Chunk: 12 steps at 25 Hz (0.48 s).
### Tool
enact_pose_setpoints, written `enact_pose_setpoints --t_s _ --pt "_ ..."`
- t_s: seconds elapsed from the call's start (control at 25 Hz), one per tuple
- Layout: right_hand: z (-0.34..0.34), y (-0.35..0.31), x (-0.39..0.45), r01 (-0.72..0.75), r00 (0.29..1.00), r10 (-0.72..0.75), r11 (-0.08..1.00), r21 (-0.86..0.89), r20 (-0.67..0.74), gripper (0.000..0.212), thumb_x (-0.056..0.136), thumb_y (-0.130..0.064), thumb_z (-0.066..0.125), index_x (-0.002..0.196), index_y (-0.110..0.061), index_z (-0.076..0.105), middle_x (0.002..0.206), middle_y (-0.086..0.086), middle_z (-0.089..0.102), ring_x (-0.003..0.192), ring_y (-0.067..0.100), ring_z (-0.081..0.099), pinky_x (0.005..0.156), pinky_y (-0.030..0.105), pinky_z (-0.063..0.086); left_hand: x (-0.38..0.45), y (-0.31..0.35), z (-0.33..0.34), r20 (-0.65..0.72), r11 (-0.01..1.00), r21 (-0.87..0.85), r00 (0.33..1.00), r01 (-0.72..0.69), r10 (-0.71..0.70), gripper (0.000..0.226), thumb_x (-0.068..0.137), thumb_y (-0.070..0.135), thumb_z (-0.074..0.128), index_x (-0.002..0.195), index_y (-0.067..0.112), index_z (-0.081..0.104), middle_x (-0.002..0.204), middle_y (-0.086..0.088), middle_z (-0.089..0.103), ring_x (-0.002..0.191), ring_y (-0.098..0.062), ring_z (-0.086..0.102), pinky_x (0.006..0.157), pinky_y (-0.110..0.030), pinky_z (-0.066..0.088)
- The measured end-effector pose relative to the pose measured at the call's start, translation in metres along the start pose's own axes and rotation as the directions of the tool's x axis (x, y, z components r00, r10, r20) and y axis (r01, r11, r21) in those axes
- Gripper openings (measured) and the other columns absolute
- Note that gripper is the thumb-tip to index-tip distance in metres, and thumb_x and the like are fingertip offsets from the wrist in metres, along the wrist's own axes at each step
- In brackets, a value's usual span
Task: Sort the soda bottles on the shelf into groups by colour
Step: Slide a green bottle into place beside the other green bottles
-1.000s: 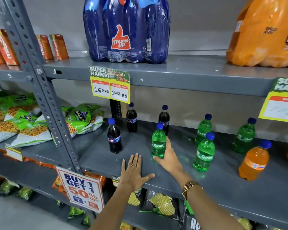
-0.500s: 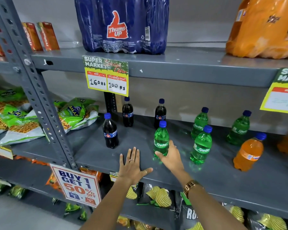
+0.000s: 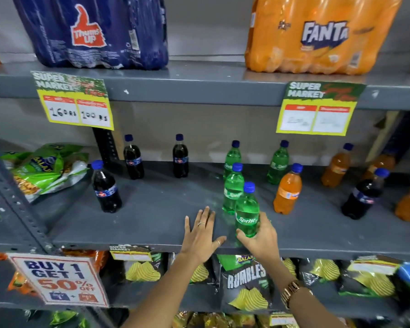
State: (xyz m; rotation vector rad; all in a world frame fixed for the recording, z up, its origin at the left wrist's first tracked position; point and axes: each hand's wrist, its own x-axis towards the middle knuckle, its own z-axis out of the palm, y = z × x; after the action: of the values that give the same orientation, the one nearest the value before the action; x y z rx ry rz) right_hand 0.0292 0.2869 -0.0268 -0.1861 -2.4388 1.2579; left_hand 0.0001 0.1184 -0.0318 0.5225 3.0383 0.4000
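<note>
My right hand [image 3: 262, 237] grips a green Sprite bottle [image 3: 246, 210] near the front edge of the grey middle shelf [image 3: 152, 209]. Another green bottle [image 3: 233, 188] stands just behind it; two more green ones [image 3: 232, 157] [image 3: 278, 163] stand further back. My left hand [image 3: 202, 233] lies flat on the shelf, fingers spread, holding nothing. Three dark cola bottles [image 3: 105, 187] [image 3: 133, 158] [image 3: 180, 157] stand on the left. An orange bottle [image 3: 288, 189] stands right of the green group, with more orange bottles [image 3: 335, 165] and a dark bottle [image 3: 363, 195] further right.
Large Thums Up [image 3: 95, 31] and Fanta [image 3: 322, 34] multipacks sit on the upper shelf. Price tags [image 3: 74, 102] [image 3: 316, 107] hang from its edge. Snack bags [image 3: 45, 169] lie at the left. Chip packets [image 3: 245, 282] fill the shelf below. A slotted upright [image 3: 12, 204] stands at the left.
My right hand has carried the green bottle to the right, up to the other green bottles. The view shifted right, showing more orange bottles and a dark one. My left hand stayed flat.
</note>
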Motion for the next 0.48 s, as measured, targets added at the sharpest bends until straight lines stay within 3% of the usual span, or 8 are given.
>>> enact_pose_setpoints --t_s 0.2,0.36,0.48 --pt "-0.059 0.038 0.009 -0.107 0.983 0.109 0.994 0.022 -0.147 0.043 0.052 -0.032 0.067 0.087 -0.028 0.042 0.075 0.001 0.057 0.075 0.025 0.052 0.069 0.033 0.038 0.004 0.053 0.021 0.001 0.999 0.012 0.999 -0.04 0.04 0.066 0.097 0.049 0.031 0.149 0.013 0.012 0.16 -0.004 0.005 0.147 -0.019 0.002 0.117 -0.052 -0.002" --pt "-0.099 0.067 0.026 -0.173 0.968 0.174 0.985 0.018 -0.179 0.042 0.062 -0.018 0.074 0.089 -0.021 0.043 0.081 0.005 0.058 0.084 0.032 0.055 0.07 0.034 0.035 0.01 0.087 0.029 0.034 0.998 0.035 0.998 -0.046 0.045 0.06 0.099 0.045 0.026 0.149 0.014 0.011 0.16 -0.002 0.008 0.147 -0.017 0.004 0.117 -0.053 -0.002" --pt "-0.117 0.085 0.042 -0.164 0.975 0.159 0.986 -0.017 -0.156 0.041 0.068 -0.015 0.074 0.1 -0.007 0.05 0.093 0.018 0.064 0.092 0.038 0.057 0.072 0.035 0.036 0.017 0.109 0.031 0.062 0.998 0.053 0.997 -0.039 0.036 0.06 0.1 0.044 0.025 0.149 0.014 0.009 0.16 -0.002 0.007 0.147 -0.018 0.003 0.116 -0.054 -0.002"
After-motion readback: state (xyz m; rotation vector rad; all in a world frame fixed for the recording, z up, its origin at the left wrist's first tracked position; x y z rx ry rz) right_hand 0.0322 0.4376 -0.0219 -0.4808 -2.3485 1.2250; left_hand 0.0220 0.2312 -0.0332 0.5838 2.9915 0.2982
